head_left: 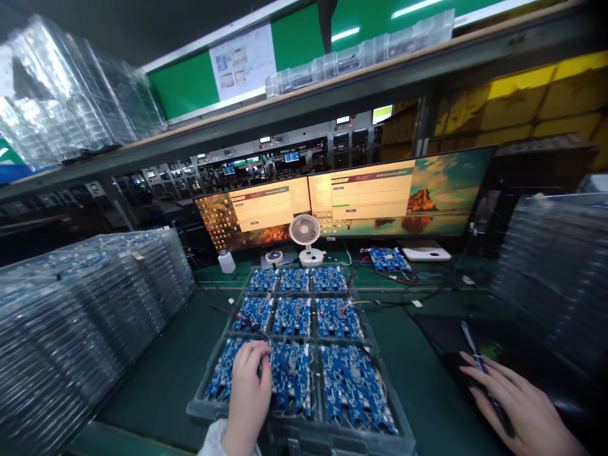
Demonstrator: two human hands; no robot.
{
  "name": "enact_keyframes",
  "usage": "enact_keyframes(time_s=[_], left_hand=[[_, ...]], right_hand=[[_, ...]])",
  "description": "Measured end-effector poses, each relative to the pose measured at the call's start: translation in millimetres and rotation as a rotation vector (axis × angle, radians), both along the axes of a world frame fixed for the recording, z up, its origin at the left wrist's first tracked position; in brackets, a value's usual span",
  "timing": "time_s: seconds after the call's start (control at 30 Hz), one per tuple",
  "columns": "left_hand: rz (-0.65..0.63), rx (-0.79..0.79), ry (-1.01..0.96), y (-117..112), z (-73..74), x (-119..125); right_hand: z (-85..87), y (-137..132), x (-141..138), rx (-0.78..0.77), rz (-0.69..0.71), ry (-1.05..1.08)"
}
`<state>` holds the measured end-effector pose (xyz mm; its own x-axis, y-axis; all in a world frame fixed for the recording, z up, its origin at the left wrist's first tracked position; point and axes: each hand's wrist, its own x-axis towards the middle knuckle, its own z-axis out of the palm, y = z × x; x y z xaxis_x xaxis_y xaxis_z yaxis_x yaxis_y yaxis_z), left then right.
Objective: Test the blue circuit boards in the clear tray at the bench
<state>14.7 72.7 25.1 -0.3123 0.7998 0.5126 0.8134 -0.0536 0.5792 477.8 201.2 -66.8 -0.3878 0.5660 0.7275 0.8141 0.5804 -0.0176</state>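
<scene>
A clear plastic tray (199, 405) lies in front of me on the green mat, holding several blue circuit boards (354, 386) in a grid. My left hand (249, 389) rests on the near-left board, its fingers pinching a small black probe with a red wire (254, 329). My right hand (515, 396) lies flat on a dark pad (441, 335) at the right, with a dark pen (475, 351) under its fingers.
Tall stacks of clear trays stand at the left (85, 316) and right (555, 266). Two monitors (361, 202), a small white fan (306, 237), a white bottle (227, 261), a loose blue board (388, 258) and a white box (427, 253) sit behind. A shelf (304, 95) runs overhead.
</scene>
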Motion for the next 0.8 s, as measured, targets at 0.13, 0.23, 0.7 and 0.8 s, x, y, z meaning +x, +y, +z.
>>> enact_keyframes(time_s=[0.13, 0.23, 0.7, 0.8], left_hand=[[0.115, -0.065, 0.003, 2, -9.4, -14], [0.131, -0.121, 0.001, 4, -15.3, -16], [-0.191, -0.539, -0.128, 23, -8.0, 12], [-0.207, -0.557, -0.042, 24, -7.1, 13]], right_hand=[[1.1, 0, 1, -0.004, 0.018, -0.013], [2.0, 0, 1, -0.009, 0.029, -0.021], [20.8, -4, -4, 0.111, 0.081, -0.098], [23.1, -4, -5, 0.115, 0.098, -0.103]])
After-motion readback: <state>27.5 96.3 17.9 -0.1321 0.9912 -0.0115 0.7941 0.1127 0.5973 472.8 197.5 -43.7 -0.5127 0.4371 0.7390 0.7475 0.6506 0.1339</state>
